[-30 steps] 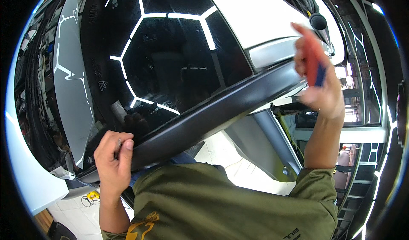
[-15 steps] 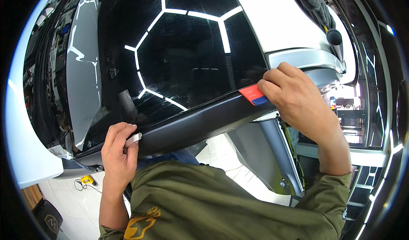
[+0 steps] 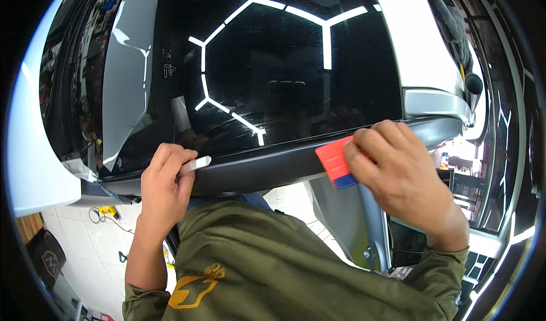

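A red squeegee with a blue strip along its lower end is held between the fingers and thumb of my right hand. It overlaps the black trim bordering a glossy black car panel. Farther left along that trim, my left hand pinches a slim whitish tool, its exact kind unclear. Its rounded tip points right, near the panel's lower edge. Bright branching light lines are reflected in the black surface above both hands.
On the right, a silver trim end meets a white car body part. Grey cloth and a dark tube lie beyond. A yellow corded object rests on the tiled floor at lower left; an opened car door stands below the squeegee.
My right hand has moved down in the picture with the squeegee, which shows more of its face now. The left hand's tool shows farther out of the fingers. The whole view has shifted.
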`<action>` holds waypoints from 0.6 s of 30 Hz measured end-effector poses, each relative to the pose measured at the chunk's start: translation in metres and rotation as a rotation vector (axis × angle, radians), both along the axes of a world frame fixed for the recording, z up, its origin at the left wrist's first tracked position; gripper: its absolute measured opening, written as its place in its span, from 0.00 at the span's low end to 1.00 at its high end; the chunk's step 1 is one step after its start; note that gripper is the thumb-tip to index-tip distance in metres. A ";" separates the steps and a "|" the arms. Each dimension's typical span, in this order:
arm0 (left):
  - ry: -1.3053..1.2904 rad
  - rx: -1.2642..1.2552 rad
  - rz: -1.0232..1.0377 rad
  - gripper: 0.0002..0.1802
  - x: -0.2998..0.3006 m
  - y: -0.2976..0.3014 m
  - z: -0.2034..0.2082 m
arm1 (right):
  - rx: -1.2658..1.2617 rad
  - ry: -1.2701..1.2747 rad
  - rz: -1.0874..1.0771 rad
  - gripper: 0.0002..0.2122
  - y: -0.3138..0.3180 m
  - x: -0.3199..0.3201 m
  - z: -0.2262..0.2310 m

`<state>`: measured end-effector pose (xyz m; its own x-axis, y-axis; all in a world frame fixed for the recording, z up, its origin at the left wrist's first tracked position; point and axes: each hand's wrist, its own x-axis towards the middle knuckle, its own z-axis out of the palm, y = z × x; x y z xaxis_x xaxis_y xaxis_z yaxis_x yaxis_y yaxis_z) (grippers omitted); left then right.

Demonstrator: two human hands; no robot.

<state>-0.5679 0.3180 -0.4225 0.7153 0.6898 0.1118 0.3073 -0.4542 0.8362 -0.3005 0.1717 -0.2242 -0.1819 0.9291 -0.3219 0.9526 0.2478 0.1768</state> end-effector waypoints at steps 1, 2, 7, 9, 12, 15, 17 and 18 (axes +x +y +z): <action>-0.012 -0.011 0.009 0.11 0.001 0.002 0.001 | -0.006 0.001 0.030 0.09 0.006 -0.006 -0.006; -0.024 -0.005 0.010 0.11 0.001 0.002 0.000 | -0.027 0.005 0.036 0.09 0.011 -0.010 -0.013; -0.096 -0.023 -0.015 0.07 0.001 0.005 -0.006 | -0.070 -0.075 0.040 0.09 0.021 -0.024 -0.017; -0.121 -0.034 -0.024 0.05 -0.001 0.008 -0.008 | -0.056 -0.049 0.080 0.08 0.025 -0.030 -0.021; -0.094 -0.026 -0.073 0.04 0.000 0.015 -0.006 | -0.029 -0.032 0.111 0.08 0.031 -0.042 -0.034; -0.078 -0.023 -0.105 0.05 -0.003 0.020 -0.005 | -0.067 -0.109 0.108 0.09 0.038 -0.048 -0.035; -0.026 -0.065 -0.138 0.05 -0.008 0.021 -0.002 | -0.038 -0.045 0.137 0.09 0.037 -0.059 -0.041; -0.027 -0.063 -0.159 0.05 -0.008 0.022 -0.002 | -0.025 -0.016 0.151 0.09 0.037 -0.063 -0.046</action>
<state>-0.5763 0.3400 -0.4249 0.8130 0.5748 0.0929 0.2128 -0.4419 0.8715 -0.3631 0.2088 -0.2697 -0.3134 0.8832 -0.3489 0.9014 0.3923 0.1833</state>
